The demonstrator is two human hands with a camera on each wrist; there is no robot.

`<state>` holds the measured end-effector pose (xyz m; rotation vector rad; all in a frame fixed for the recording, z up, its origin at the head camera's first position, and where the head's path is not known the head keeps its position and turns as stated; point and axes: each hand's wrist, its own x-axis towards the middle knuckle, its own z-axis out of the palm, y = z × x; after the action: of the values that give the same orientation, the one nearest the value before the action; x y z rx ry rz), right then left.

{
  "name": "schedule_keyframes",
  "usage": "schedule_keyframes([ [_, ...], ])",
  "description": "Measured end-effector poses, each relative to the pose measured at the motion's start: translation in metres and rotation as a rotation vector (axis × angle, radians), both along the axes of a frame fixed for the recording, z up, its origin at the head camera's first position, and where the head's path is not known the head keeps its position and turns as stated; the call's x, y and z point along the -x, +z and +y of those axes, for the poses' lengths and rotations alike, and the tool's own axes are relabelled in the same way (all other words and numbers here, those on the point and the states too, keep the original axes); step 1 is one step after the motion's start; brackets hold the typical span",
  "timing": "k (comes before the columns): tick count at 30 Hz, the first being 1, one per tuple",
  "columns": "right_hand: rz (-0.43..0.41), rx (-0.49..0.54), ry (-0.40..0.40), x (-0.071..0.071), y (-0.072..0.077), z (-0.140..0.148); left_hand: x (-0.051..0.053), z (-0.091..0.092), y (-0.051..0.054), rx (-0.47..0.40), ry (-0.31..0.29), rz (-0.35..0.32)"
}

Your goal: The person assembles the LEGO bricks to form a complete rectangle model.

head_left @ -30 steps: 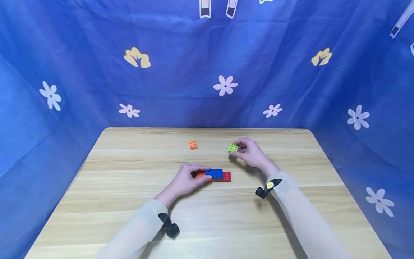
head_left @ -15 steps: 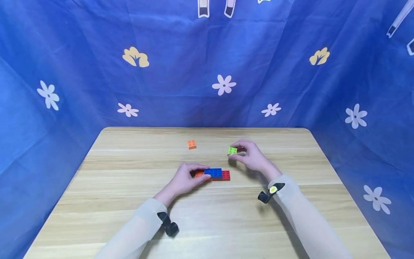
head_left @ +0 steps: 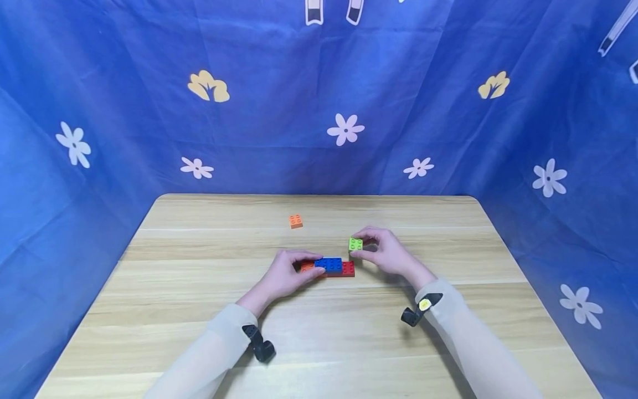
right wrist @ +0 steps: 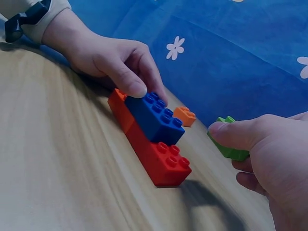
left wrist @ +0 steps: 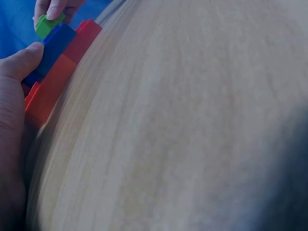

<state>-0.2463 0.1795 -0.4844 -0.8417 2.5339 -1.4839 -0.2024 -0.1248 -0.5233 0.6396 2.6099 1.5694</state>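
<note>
A blue brick [head_left: 331, 265] sits on top of an orange brick [right wrist: 123, 113] and a red brick [head_left: 348, 269], which lie end to end on the table. The left hand [head_left: 288, 274] grips the blue brick between thumb and fingers at its left end, over the orange brick. Between the thumb and fingers of the right hand [head_left: 389, 252] is a lime green brick [head_left: 355, 244], held studs up, behind and slightly right of the stack. In the right wrist view the green brick [right wrist: 230, 144] is apart from the stack.
A small orange brick [head_left: 296, 221] lies on the wooden table [head_left: 199, 238] behind the stack. Blue cloth [head_left: 279, 100] with flower prints hangs behind the table and at both sides.
The right hand has brought the green brick nearer to the stack, toward the front of the table. The left hand has kept its grip, and the stack stays in place.
</note>
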Motion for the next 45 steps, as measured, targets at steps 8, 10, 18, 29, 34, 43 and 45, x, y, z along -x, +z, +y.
schedule_keyframes([
  [8,0.003,-0.011,0.039,-0.007,-0.005,-0.003,0.001,-0.001,0.001,-0.001,-0.006,0.009],
  [10,0.000,-0.023,0.048,-0.009,-0.005,-0.005,0.001,-0.001,0.002,-0.003,-0.008,0.012],
  [18,0.017,-0.068,0.092,-0.014,-0.012,-0.007,0.002,0.000,0.002,-0.027,-0.015,0.039],
  [29,0.031,-0.075,0.128,-0.024,-0.019,-0.007,-0.004,0.002,-0.006,-0.007,0.001,0.003],
  [34,0.027,-0.087,0.128,-0.025,-0.017,-0.008,-0.003,0.002,-0.005,-0.017,-0.001,0.014],
  [43,0.050,-0.123,0.106,-0.025,-0.014,-0.009,-0.002,0.002,-0.003,-0.016,-0.002,0.032],
  [45,0.058,-0.134,0.097,-0.025,-0.014,-0.010,-0.002,0.001,-0.002,-0.013,0.001,0.027],
])
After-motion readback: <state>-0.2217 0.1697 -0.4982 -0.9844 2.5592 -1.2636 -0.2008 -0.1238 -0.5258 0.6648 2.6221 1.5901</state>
